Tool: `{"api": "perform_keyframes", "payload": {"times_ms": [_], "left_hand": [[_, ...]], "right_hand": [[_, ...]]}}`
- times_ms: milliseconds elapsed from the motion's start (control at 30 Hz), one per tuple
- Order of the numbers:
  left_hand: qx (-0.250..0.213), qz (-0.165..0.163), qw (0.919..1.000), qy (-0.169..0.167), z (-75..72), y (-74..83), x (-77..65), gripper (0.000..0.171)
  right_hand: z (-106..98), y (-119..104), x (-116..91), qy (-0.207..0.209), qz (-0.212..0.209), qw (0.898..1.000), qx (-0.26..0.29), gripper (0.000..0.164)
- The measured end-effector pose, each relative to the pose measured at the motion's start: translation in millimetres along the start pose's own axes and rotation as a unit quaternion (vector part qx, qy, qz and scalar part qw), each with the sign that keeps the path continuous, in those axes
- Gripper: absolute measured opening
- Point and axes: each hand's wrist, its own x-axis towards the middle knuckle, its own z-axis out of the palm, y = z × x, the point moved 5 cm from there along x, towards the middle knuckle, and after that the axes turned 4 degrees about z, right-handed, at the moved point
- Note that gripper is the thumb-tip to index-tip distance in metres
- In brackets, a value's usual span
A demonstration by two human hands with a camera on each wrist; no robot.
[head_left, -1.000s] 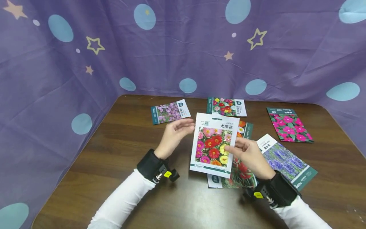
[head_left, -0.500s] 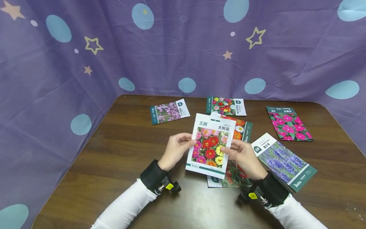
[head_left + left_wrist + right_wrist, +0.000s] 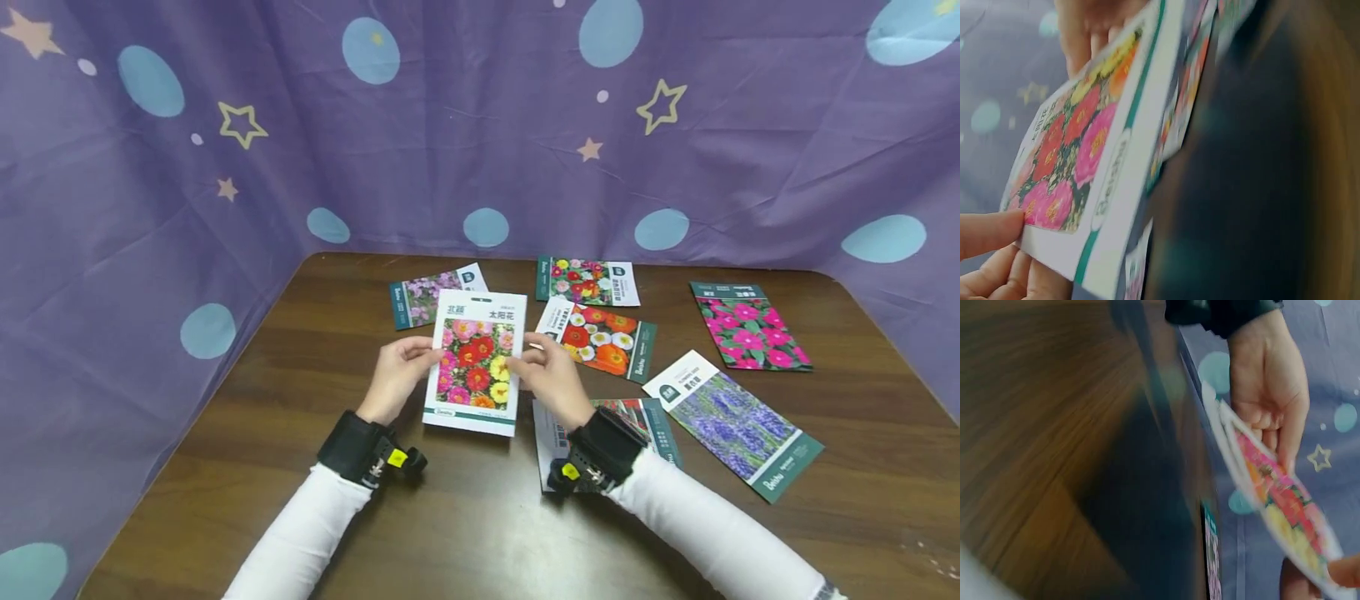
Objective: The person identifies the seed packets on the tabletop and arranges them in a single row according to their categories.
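Note:
A white seed packet printed with red, pink and yellow flowers is held upright between my two hands in the head view. My left hand pinches its left edge, thumb on the front. On the opposite edge my right hand pinches it the same way. In the left wrist view the left thumb presses the printed face, the fingers behind. The right wrist view shows the packet slightly bowed, with the right thumb at its near edge. A purple-flower packet is partly hidden behind it.
A red-flower packet lies partly under my right wrist. Around it on the wooden table lie a poppy packet, a mixed-flower packet, a lavender packet and a magenta-flower packet. A purple curtain hangs behind.
The left hand has taken hold of the packet's left edge. Both hands have carried the packet leftward, uncovering the poppy packet and overlapping the purple-flower one.

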Motion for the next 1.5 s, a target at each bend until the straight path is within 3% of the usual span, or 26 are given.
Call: {"api": "perform_keyframes", "payload": {"times_ms": [200, 400, 633, 833, 1033, 1200, 1300, 1500], "left_hand": [[0.073, -0.043, 0.9956, 0.040, -61.8, -15.5, 1.3, 0.030], [0.141, -0.057, 0.9855, 0.075, -115.4, -19.5, -4.1, 0.036], [0.192, -0.078, 0.9699, 0.127, -162.4, -19.6, -9.3, 0.039], [0.255, -0.086, 0.9498, 0.159, -198.6, -23.8, -11.8, 0.037], [0.327, -0.062, 0.9324, 0.140, -220.3, -21.1, -13.2, 0.033], [0.366, -0.080, 0.9209, 0.109, -228.1, -21.4, -10.2, 0.036], [0.376, -0.095, 0.9172, 0.093, -230.2, -21.2, -7.3, 0.040], [0.393, -0.114, 0.9097, 0.070, -235.8, -17.7, -1.9, 0.043]], "right_hand": [[59, -7, 9, -0.013, -0.014, 0.999, 0.051, 0.031], [120, -14, 10, -0.039, -0.007, 0.998, 0.052, 0.041], [170, -24, 8, -0.043, 0.001, 0.998, 0.054, 0.043], [208, -27, 9, -0.087, 0.033, 0.990, 0.103, 0.043], [240, -16, 15, -0.142, 0.120, 0.970, 0.157, 0.046], [255, -6, 24, -0.196, 0.188, 0.937, 0.219, 0.055], [262, -5, 29, -0.220, 0.207, 0.922, 0.243, 0.058], [274, -7, 26, -0.243, 0.221, 0.909, 0.259, 0.056]]}}
